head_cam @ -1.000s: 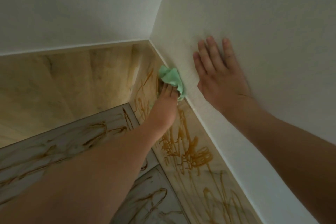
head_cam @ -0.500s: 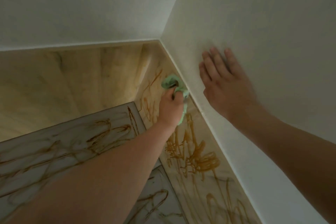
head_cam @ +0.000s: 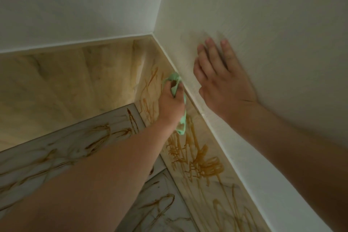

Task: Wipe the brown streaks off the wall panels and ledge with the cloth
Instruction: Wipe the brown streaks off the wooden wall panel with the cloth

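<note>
Streaks of brown (head_cam: 195, 158) lie thickest below the left hand (head_cam: 170, 104), nearer the viewer down the beige marbled wall panel (head_cam: 202, 137). That hand's fingers (head_cam: 179, 89) curl round the crumpled pale green cloth (head_cam: 181, 126), pressed just under the white trim (head_cam: 216, 126); the right hand (head_cam: 224, 82) rests flat, fingers straight, on the white wall (head_cam: 263, 24).

A corner (head_cam: 160, 5) marks where two white painted walls meet, the left wall (head_cam: 75, 1) spreading to one side of it and the right wall (head_cam: 273, 9) to the other. From the foot of the corner a narrow white trim (head_cam: 231, 148) runs along the bottom edge of each wall.
</note>
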Action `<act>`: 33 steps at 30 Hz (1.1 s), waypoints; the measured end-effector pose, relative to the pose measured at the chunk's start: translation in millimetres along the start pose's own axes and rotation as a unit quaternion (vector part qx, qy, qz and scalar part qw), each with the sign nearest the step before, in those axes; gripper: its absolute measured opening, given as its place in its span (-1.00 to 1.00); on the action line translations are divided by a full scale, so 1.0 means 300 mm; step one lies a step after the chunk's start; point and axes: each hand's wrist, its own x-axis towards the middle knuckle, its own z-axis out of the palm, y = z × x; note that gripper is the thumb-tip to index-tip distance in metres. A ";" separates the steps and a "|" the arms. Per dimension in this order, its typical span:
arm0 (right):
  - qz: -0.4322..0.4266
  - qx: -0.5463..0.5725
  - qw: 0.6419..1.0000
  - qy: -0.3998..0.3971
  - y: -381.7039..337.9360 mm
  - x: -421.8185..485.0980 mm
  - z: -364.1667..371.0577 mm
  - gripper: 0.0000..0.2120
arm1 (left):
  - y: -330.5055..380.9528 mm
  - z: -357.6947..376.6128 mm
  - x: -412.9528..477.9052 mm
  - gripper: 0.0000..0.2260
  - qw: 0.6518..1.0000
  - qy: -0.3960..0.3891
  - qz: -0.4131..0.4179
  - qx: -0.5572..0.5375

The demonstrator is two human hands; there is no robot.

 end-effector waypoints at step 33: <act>0.030 0.150 0.983 0.106 -0.074 0.035 0.055 -0.48 | -0.057 -0.166 0.073 -0.54 0.927 -0.032 -0.271 -0.257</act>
